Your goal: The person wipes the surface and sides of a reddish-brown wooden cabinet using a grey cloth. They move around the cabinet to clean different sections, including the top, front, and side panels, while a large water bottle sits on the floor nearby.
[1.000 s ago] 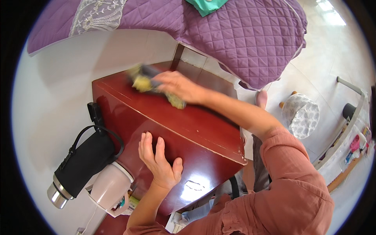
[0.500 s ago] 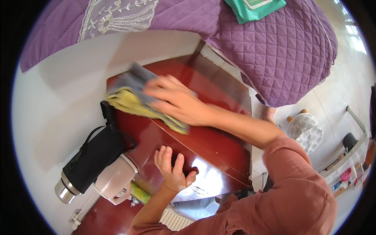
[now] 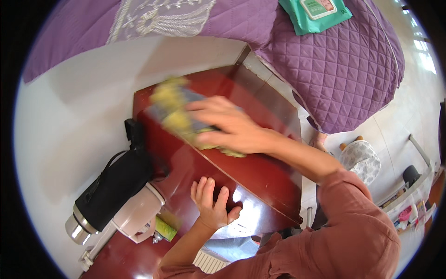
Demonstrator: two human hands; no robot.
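Note:
A grey and yellow cloth (image 3: 174, 116), blurred by motion, lies against a glossy dark red wooden surface (image 3: 265, 162). My right hand (image 3: 227, 123) presses on the cloth with its fingers over it; its fingertips are smeared. Nearer to me, my left hand (image 3: 214, 204) rests on the same red wood with fingers spread, holding nothing. To its left are a flask in a black sleeve (image 3: 118, 183) with a steel end, and a pale pink mug or jug (image 3: 138, 211) with a handle. A small green packet (image 3: 165, 229) lies beside the mug.
Purple quilted covers (image 3: 334, 69) hang over the far side, with a teal wipes pack (image 3: 316, 16) on top. A white wall (image 3: 83, 116) borders the left. On the right, a patterned stool (image 3: 362, 160) and a white rack (image 3: 409, 204) stand on pale floor tiles.
My right hand has shifted slightly right with the cloth, whose yellow part now reaches up past the fingers. The whole view has moved a little; my left hand keeps its pose.

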